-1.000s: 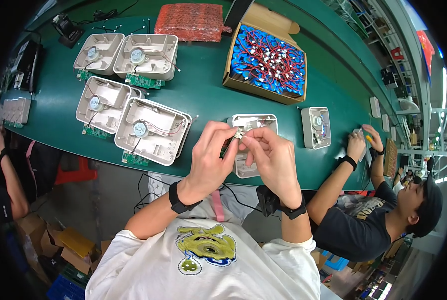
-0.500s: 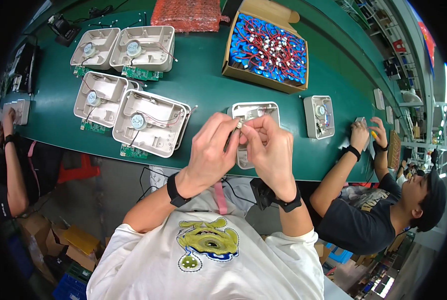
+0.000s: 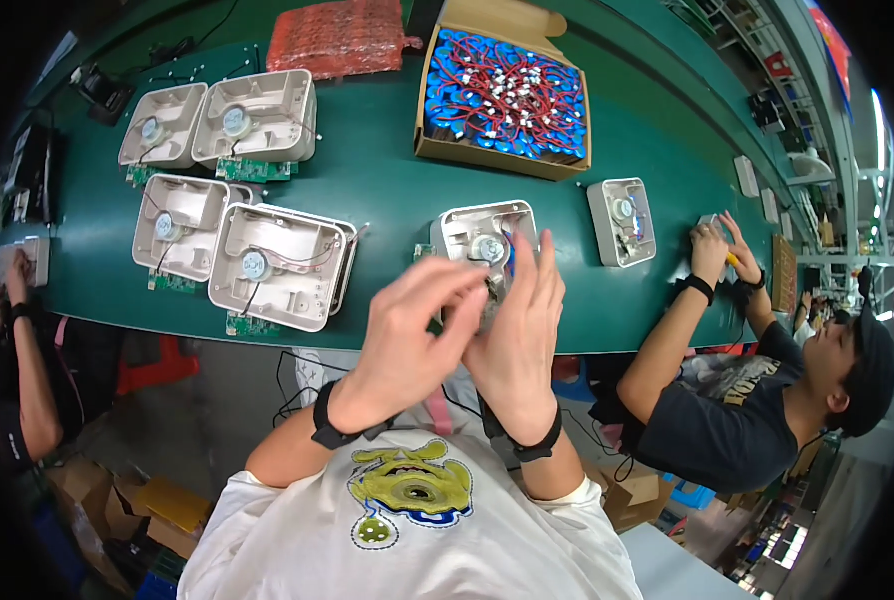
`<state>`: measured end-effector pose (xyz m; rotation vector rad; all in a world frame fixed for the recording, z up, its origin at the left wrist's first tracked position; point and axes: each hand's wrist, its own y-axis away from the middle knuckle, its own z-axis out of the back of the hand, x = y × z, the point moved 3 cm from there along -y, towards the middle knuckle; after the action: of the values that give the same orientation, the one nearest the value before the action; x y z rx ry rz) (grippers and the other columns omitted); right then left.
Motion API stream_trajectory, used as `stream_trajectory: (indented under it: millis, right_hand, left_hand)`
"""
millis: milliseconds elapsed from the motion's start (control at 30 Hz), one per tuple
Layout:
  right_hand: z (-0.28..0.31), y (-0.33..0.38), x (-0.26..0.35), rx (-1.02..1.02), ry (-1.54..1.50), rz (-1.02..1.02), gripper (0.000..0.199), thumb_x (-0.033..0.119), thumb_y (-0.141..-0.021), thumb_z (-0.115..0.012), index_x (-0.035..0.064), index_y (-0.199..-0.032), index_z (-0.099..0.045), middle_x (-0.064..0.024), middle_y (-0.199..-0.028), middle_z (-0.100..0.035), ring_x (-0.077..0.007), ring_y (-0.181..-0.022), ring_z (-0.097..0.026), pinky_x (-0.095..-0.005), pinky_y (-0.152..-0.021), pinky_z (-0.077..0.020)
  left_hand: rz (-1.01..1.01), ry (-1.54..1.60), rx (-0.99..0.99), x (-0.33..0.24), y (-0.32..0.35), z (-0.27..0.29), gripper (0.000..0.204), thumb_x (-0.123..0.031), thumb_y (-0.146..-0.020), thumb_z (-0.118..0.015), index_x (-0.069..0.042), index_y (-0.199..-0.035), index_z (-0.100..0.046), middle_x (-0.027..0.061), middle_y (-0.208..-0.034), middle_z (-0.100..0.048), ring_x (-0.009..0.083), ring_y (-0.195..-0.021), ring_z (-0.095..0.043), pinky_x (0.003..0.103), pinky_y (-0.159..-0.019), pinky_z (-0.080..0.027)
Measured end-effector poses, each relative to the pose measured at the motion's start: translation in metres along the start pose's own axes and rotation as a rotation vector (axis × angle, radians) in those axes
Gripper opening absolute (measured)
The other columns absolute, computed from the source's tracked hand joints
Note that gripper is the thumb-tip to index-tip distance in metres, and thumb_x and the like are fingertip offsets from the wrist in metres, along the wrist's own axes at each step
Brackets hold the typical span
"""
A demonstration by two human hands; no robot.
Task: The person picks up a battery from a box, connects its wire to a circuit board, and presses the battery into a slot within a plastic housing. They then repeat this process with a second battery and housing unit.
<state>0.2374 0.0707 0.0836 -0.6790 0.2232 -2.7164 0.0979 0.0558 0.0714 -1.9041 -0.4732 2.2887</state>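
Observation:
In front of me on the green table lies a white plastic housing (image 3: pixel 457 222) with a round speaker (image 3: pixel 488 249) and something blue inside. My left hand (image 3: pixel 417 325) is over its near part, thumb and fingers bent together around a small dark piece too hidden to name. My right hand (image 3: pixel 520 345) stands beside it, fingers stretched upward along the housing's right side, its palm edge close to the left fingertips. Both hands cover the near end of the housing. Part of a green circuit board (image 3: pixel 423 250) shows at its left edge.
Several similar housings (image 3: pixel 279 225) with speakers and green boards stand at the left. A cardboard box (image 3: pixel 497 163) of blue batteries with red wires is at the back, beside a red bubble-wrapped pack (image 3: pixel 337 40). Another housing (image 3: pixel 622 222) lies right, near a co-worker's hands (image 3: pixel 717 250).
My hands have parted from their shared pinch on a small white connector; the right fingers have straightened upward. The view has shifted slightly, and the speaker in the housing now shows.

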Motion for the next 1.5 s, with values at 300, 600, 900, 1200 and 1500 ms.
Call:
stream_trajectory:
  millis: [300, 600, 900, 1200, 1500]
  right_hand:
    - [0.032, -0.018, -0.102, -0.118, -0.031, -0.003, 0.092, 0.011, -0.076, -0.087, -0.003, -0.154, -0.039, -0.0311, -0.157, -0.042, -0.0501, -0.142, -0.044, -0.0533, -0.119, -0.0385]
    - [0.025, -0.032, -0.098, -0.223, 0.331, 0.109, 0.072, 0.008, -0.082, -0.084, 0.002, -0.147, -0.053, -0.0225, -0.142, -0.059, -0.0428, -0.128, -0.057, -0.0476, -0.11, -0.048]
    - [-0.023, -0.013, -0.028, 0.135, -0.17, 0.236, 0.025, -0.001, -0.082, -0.079, 0.002, -0.106, -0.073, -0.0118, -0.099, -0.071, -0.0341, -0.093, -0.068, -0.0445, -0.08, -0.057]
    - [-0.019, -0.011, -0.027, 0.194, -0.429, -0.013, 0.012, -0.002, -0.093, -0.076, -0.0007, -0.104, -0.072, -0.0103, -0.085, -0.075, -0.0157, -0.061, -0.065, -0.0309, -0.055, -0.0516]
    - [0.009, -0.019, -0.038, -0.029, -0.757, -0.125, 0.011, 0.0, -0.101, -0.072, -0.0057, -0.11, -0.069, -0.0047, -0.08, -0.072, -0.006, -0.063, -0.063, -0.0202, -0.051, -0.0453]
  left_hand:
    - [0.113, -0.263, -0.129, 0.026, 0.024, 0.016, 0.049, -0.009, -0.092, -0.08, -0.001, -0.138, -0.063, 0.0169, -0.119, -0.064, 0.0222, -0.097, -0.063, 0.032, -0.077, -0.055]
    - [0.396, -0.135, 0.017, 0.072, 0.013, 0.004, 0.051, -0.013, -0.093, -0.083, -0.002, -0.137, -0.06, 0.0059, -0.105, -0.066, 0.0112, -0.088, -0.06, 0.026, -0.072, -0.05]
    - [0.447, 0.237, -0.036, 0.099, 0.014, -0.005, 0.02, -0.007, -0.103, -0.071, 0.003, -0.117, -0.061, 0.0043, -0.089, -0.067, 0.0087, -0.078, -0.063, 0.025, -0.064, -0.05]
    - [0.554, 0.374, -0.076, 0.091, 0.022, 0.002, 0.016, -0.008, -0.106, -0.067, 0.002, -0.117, -0.059, 0.0025, -0.081, -0.066, 0.005, -0.071, -0.059, 0.024, -0.062, -0.048]
    - [0.482, 0.278, -0.044, 0.093, 0.026, 0.002, 0.017, -0.012, -0.108, -0.065, -0.003, -0.122, -0.059, 0.0002, -0.095, -0.07, 0.0028, -0.081, -0.061, 0.022, -0.066, -0.049]
